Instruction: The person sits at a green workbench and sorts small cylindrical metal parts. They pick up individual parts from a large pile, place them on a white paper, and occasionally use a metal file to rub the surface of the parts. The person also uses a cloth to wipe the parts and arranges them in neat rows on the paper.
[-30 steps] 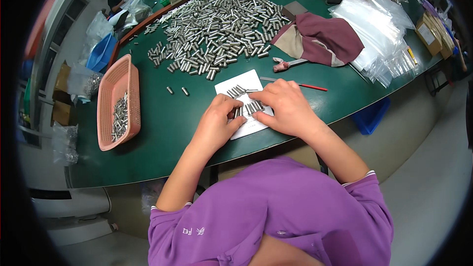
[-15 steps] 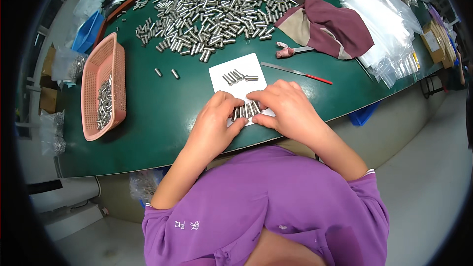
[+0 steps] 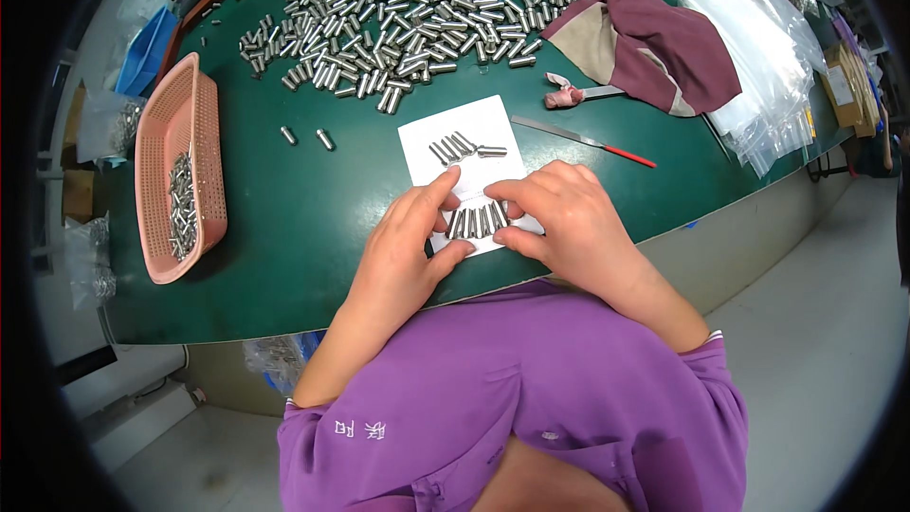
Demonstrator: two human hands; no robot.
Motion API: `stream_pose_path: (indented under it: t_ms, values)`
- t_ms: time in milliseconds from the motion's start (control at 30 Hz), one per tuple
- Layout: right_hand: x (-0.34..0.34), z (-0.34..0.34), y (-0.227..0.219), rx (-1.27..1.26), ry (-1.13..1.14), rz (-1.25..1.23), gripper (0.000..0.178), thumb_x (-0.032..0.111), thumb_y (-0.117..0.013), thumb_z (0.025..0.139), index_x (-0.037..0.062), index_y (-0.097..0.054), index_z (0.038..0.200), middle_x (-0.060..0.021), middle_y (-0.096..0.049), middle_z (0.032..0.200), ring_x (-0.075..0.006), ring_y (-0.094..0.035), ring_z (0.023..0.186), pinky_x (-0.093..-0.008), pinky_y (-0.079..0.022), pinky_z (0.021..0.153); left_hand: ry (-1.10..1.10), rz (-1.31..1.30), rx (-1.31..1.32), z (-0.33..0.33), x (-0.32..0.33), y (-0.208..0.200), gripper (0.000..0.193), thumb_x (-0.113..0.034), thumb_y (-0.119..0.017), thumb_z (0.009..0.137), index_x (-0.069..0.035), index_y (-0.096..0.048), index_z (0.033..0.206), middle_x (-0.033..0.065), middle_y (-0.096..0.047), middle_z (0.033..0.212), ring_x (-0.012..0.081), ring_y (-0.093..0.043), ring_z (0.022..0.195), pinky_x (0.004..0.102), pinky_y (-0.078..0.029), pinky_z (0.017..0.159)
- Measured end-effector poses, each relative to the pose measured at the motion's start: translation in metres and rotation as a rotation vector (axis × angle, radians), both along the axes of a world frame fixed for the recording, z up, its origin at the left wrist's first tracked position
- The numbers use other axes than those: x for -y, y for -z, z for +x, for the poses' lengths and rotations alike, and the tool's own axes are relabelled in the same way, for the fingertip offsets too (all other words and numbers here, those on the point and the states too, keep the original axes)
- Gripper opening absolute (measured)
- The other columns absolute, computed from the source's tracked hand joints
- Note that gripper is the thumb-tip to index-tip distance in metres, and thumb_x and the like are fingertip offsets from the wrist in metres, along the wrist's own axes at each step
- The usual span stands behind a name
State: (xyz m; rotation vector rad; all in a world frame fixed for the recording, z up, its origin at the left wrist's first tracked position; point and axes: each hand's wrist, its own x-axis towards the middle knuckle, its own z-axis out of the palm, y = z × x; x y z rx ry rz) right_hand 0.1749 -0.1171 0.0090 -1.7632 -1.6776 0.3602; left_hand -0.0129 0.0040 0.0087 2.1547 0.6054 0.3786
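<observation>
A white paper sheet [image 3: 455, 137] lies on the green table [image 3: 313, 218] in front of me. My left hand [image 3: 403, 242] and my right hand [image 3: 564, 218] rest on its near end, fingertips pressed from both sides against a short row of small metal pins [image 3: 477, 221] lined up side by side. A second small group of metal pins [image 3: 460, 148] lies loose higher on the sheet, beyond my fingers.
A big heap of metal pins [image 3: 408, 5] covers the far table. A pink basket [image 3: 180, 180] with pins sits at left. Maroon cloth [image 3: 654, 43], scissors [image 3: 578, 95], a red-tipped thin tool [image 3: 583, 140] and clear plastic bags [image 3: 758, 47] lie at right.
The view has shifted, so the table sits higher in the picture. Both hands have stayed on the sheet, closing in around the row of pins at its near end.
</observation>
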Motion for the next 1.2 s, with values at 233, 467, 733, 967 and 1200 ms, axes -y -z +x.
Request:
stream_pose_path:
  t_ms: [233,467,733,967,1200]
  values:
    - [0.002,-0.003,-0.008,-0.050,-0.002,-0.071,0.045,0.012,-0.078,0.075,0.0144,-0.063,0.117,0.0031,-0.063,0.086,-0.0203,-0.058,0.088,-0.0377,-0.042,0.083,-0.050,0.030,-0.042,-0.009,-0.001,-0.006,0.081,0.004,-0.078,0.072,-0.006,-0.044,0.146,0.0067,-0.063,0.100,0.0182,-0.058,0.086,0.0304,-0.049,0.077]
    - [0.000,-0.009,-0.008,-0.083,0.012,-0.058,0.037,0.007,-0.070,0.081,0.0138,-0.063,0.116,0.0012,-0.064,0.086,-0.0221,-0.060,0.087,-0.0388,-0.044,0.082,-0.095,0.087,-0.037,-0.016,-0.005,-0.006,0.070,0.009,-0.060,0.081,-0.004,-0.042,0.147,0.0081,-0.064,0.098,0.0186,-0.060,0.086,0.0301,-0.049,0.078]
    - [-0.002,-0.007,-0.008,-0.077,0.085,-0.005,0.025,0.007,-0.066,0.086,0.0132,-0.065,0.110,-0.0029,-0.064,0.084,-0.0243,-0.061,0.084,-0.0402,-0.045,0.080,-0.139,0.158,-0.019,-0.016,-0.008,0.000,0.066,0.012,-0.054,0.082,-0.002,-0.042,0.146,0.0088,-0.063,0.096,0.0189,-0.060,0.083,0.0302,-0.050,0.075]
    - [-0.001,-0.006,-0.004,-0.080,0.120,0.007,0.022,0.008,-0.066,0.086,0.0124,-0.066,0.107,-0.0035,-0.062,0.080,-0.0242,-0.060,0.081,-0.0402,-0.045,0.079,-0.136,0.140,-0.041,-0.014,-0.005,-0.002,0.067,0.013,-0.054,0.081,-0.003,-0.043,0.145,0.0083,-0.062,0.093,0.0186,-0.060,0.082,0.0302,-0.050,0.075]
    - [0.002,-0.005,-0.003,-0.071,0.127,0.011,0.022,0.008,-0.065,0.086,0.0125,-0.066,0.108,-0.0033,-0.061,0.077,-0.0233,-0.060,0.080,-0.0398,-0.045,0.078,-0.095,0.104,-0.065,-0.012,0.000,-0.005,0.070,0.012,-0.056,0.079,-0.004,-0.043,0.146,0.0081,-0.061,0.093,0.0189,-0.059,0.082,0.0303,-0.050,0.076]
